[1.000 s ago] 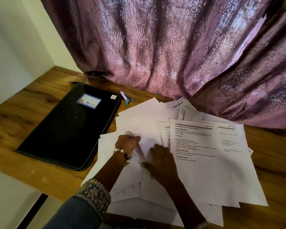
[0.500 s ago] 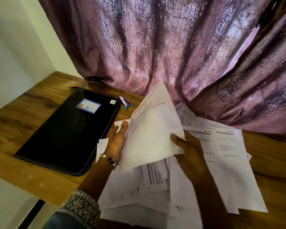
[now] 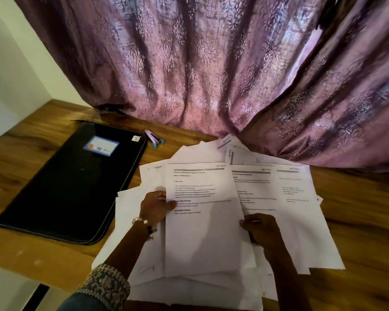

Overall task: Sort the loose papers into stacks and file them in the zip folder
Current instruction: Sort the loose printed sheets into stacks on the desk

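Head view. Landmark: the black zip folder (image 3: 76, 176), laid flat and seen closed on the wooden table (image 3: 357, 221).

Item 1. A printed sheet (image 3: 202, 221) is held just right of the folder, above the heap. Its left edge is pinched by the left hand (image 3: 156, 207), thumb on the printed face and fingers curled behind. Its lower right edge is gripped by the right hand (image 3: 259, 228), fingers curled round the paper. A header reading "SECTION" is legible at the top right corner; the number after it is too blurred to tell. "TASK GOAL" and part of "DESCRIPTION" can be made out; the body text is unreadable.

Item 2. The loose papers (image 3: 290, 209) are spread in an overlapping fan to the right of the folder, reaching back to the purple patterned curtain (image 3: 211, 63). Further "SECTION" headers are seen on two sheets; their numbers are illegible.

Item 3. A small stapler (image 3: 154, 139), lilac and blue, is placed just beyond the folder's far right corner.

Item 4. A blue-bordered label (image 3: 101, 145) and a small white sticker (image 3: 135, 138) are fixed to the folder's cover; no writing on them can be read.

Progress, as judged: an early stage. No separate stacks are seen, nothing appears filed, and the folder is yet to be unzipped. Sorting by section heading is taken to be the step in hand.
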